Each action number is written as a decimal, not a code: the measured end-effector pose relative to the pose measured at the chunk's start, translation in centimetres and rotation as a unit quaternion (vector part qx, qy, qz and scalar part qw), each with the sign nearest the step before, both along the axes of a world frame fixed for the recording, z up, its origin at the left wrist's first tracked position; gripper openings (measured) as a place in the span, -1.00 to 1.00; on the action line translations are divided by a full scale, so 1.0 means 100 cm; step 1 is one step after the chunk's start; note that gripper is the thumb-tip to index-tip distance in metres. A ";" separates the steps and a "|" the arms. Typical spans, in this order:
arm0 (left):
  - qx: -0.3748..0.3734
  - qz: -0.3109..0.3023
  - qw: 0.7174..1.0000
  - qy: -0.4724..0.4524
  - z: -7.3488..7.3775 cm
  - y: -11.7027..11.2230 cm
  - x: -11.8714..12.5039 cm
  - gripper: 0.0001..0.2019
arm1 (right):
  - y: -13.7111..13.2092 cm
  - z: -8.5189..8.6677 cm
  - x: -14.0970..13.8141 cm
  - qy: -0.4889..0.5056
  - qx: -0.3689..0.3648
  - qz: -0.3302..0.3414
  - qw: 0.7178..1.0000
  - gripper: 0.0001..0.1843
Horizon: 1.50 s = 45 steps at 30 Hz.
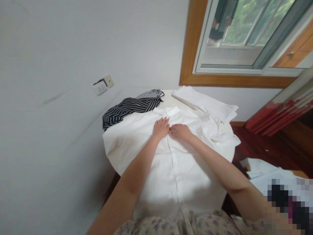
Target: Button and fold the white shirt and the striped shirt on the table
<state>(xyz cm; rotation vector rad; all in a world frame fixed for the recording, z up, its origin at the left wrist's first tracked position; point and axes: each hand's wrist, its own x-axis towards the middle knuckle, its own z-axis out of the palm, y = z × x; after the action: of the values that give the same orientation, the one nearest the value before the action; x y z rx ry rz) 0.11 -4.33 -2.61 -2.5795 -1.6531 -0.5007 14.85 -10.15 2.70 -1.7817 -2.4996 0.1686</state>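
Grey wall, wood-framed window (244,42) behind round table (228,151). White button shirt (176,163) spread front-up over table. Folded white cloth (205,103) and striped garment (129,109) at far edge. Left hand (160,128) flat, fingers together, on shirt chest; right hand (180,132) loosely curled, fingertips on placket, gripping nothing visible.

Small round table (168,97), pushed against the wall. Spread across nearly all of it, a white shirt (176,163), front up. At the far left edge, a striped black-and-white garment (129,109); far right, folded white cloth (205,102).
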 end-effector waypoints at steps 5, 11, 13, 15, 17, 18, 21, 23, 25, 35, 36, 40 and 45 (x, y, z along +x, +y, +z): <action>0.005 0.023 1.000 0.002 0.000 -0.001 0.001 -0.52 | 0.036 -0.009 0.004 -0.001 0.083 -0.094 0.992 -0.56; 0.029 0.040 0.998 -0.025 -0.004 0.004 -0.004 -0.49 | 0.048 -0.050 0.008 0.016 0.114 -0.110 0.987 -0.38; 0.032 0.048 0.998 -0.039 -0.005 0.007 -0.005 -0.51 | 0.049 -0.055 0.009 0.016 0.102 -0.103 0.989 -0.32; 0.033 0.057 0.996 -0.056 -0.004 0.011 -0.005 -0.56 | 0.049 -0.054 0.008 0.016 0.086 -0.103 0.991 -0.32; 0.027 0.067 0.995 -0.073 -0.002 0.016 -0.005 -0.61 | 0.050 -0.049 0.006 0.014 0.063 -0.103 0.993 -0.35; 0.022 0.074 0.994 -0.082 0.000 0.019 -0.004 -0.64 | 0.051 -0.045 0.004 0.012 0.049 -0.104 0.993 -0.37; 0.000 0.110 0.988 -0.111 0.004 0.029 -0.002 -0.70 | 0.054 -0.033 -0.002 0.011 0.008 -0.104 0.994 -0.41; -0.011 0.138 0.982 -0.130 0.006 0.035 0.000 -0.73 | 0.055 -0.028 -0.006 0.017 -0.007 -0.104 0.994 -0.42; -0.017 0.151 0.978 -0.142 0.006 0.039 0.002 -0.75 | 0.054 -0.028 -0.008 0.024 0.000 -0.108 0.994 -0.43; -0.023 0.149 0.974 -0.166 0.003 0.052 -0.002 -0.77 | 0.051 -0.038 -0.007 0.042 0.090 -0.070 0.993 -0.51; -0.017 0.146 0.975 -0.166 0.003 0.052 -0.002 -0.79 | 0.052 -0.039 -0.007 0.045 0.096 -0.064 0.992 -0.51; 0.007 0.133 0.978 -0.163 0.004 0.052 -0.004 -0.83 | 0.053 -0.040 -0.009 0.062 0.120 -0.048 0.990 -0.54; 0.015 0.130 0.980 -0.148 0.007 0.052 -0.002 -0.86 | 0.053 -0.037 -0.014 0.085 0.135 -0.028 0.987 -0.58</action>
<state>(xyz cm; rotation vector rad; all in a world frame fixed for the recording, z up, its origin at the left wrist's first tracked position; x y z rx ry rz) -0.12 0.84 -1.96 -2.3050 -2.0159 -0.9174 13.47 -4.84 -1.03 -1.6508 -2.2307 -0.0203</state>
